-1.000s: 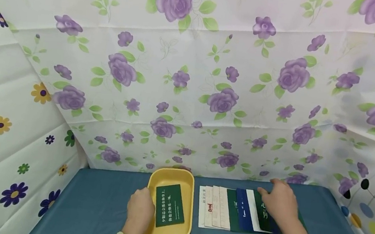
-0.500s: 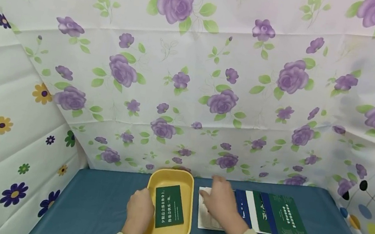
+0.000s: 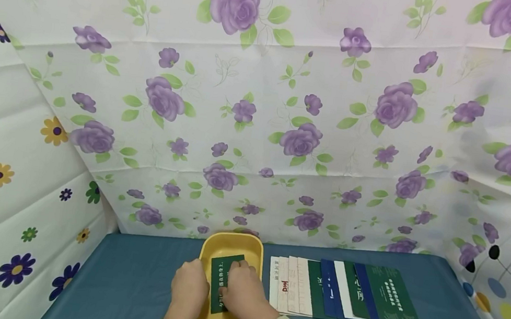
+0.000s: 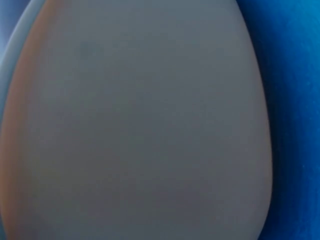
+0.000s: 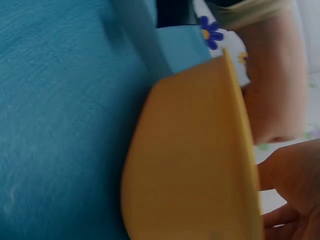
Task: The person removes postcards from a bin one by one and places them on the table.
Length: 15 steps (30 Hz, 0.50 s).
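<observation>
A green card with white writing lies in a yellow plastic tray. At the tray's left side my left hand grips the rim with curled fingers. My right hand is over the card inside the tray, its thumb and fingertips at the card and covering its right part. In the right wrist view, thumb and fingers of that hand are apart beyond the tray wall. The left wrist view is mostly filled by a blurred grey shape, so the left fingers do not show there.
Right of the tray, several overlapping cards lie in a row: white and cream ones, blue and white ones, and a green one at the right end. They lie on a blue cloth-covered table. Flowered sheets hang behind and beside it.
My right hand has swept left from the right end of the card row, over the row, and into the tray. The left hand and the tray have stayed in place.
</observation>
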Available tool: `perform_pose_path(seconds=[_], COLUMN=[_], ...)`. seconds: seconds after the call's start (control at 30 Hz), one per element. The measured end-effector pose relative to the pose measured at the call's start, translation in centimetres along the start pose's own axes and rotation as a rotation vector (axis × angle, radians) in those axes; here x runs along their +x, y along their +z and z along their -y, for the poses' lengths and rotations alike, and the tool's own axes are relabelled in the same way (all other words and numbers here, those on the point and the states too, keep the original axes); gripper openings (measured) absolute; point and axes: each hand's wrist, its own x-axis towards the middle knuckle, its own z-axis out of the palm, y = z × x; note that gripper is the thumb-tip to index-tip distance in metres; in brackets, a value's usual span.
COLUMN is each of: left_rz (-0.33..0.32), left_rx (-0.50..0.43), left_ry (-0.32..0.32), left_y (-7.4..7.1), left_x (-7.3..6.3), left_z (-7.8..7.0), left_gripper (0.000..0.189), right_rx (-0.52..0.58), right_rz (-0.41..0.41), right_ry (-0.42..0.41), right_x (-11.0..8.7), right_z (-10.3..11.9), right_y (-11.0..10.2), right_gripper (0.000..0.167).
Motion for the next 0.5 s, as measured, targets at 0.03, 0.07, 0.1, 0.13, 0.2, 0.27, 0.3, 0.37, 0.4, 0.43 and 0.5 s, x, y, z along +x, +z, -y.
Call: perform_pose_path(seconds=[0.03, 0.07, 0.1, 0.13, 0.2, 0.27, 0.3, 0.37, 0.4, 0.43, 0.5], left_rz=[0.005, 0.008, 0.011, 0.011, 0.006, -0.002, -0.002, -0.005, -0.005, -0.006, -0.003], left_rx=[-0.001, -0.001, -0.003, -0.003, -0.009, -0.011, -0.012, -0.014, -0.016, -0.017, -0.015], left_ry=[-0.002, -0.003, -0.004, -0.004, 0.0, 0.007, 0.008, 0.011, 0.011, 0.011, 0.006], left_y=[0.0, 0.1, 0.1, 0.1, 0.2, 0.1, 0.1, 0.1, 0.1, 0.1, 0.1], left_x=[0.0, 0.0, 0.0, 0.0, 0.0, 0.0, 0.0, 0.0, 0.0, 0.0, 0.1], left_z=[0.1, 0.1, 0.1, 0.2, 0.3, 0.3, 0.3, 0.2, 0.2, 0.2, 0.3], left_gripper=[0.004, 0.004, 0.005, 0.005, 0.004, 0.004, 0.004, 0.004, 0.004, 0.005, 0.005], right_rx=[-0.02, -0.042, -0.062, -0.08, -0.119, -0.148, -0.161, -0.19, -0.203, -0.216, -0.23], right_rz=[0.011, 0.022, 0.031, 0.035, 0.037, 0.029, 0.019, -0.003, -0.013, -0.023, -0.036], right_ry=[0.011, 0.023, 0.036, 0.048, 0.068, 0.088, 0.095, 0.101, 0.103, 0.105, 0.098], right_x=[0.0, 0.1, 0.1, 0.0, 0.0, -0.1, -0.1, -0.2, -0.2, -0.1, 0.1], right_z=[0.1, 0.2, 0.3, 0.4, 0.5, 0.6, 0.6, 0.6, 0.6, 0.6, 0.6], right_y=[0.4, 0.7, 1.0, 1.2, 1.7, 2.1, 2.3, 2.6, 2.7, 2.9, 2.9], right_gripper=[0.065, 0.068, 0.072, 0.076, 0.085, 0.093, 0.096, 0.099, 0.099, 0.099, 0.098])
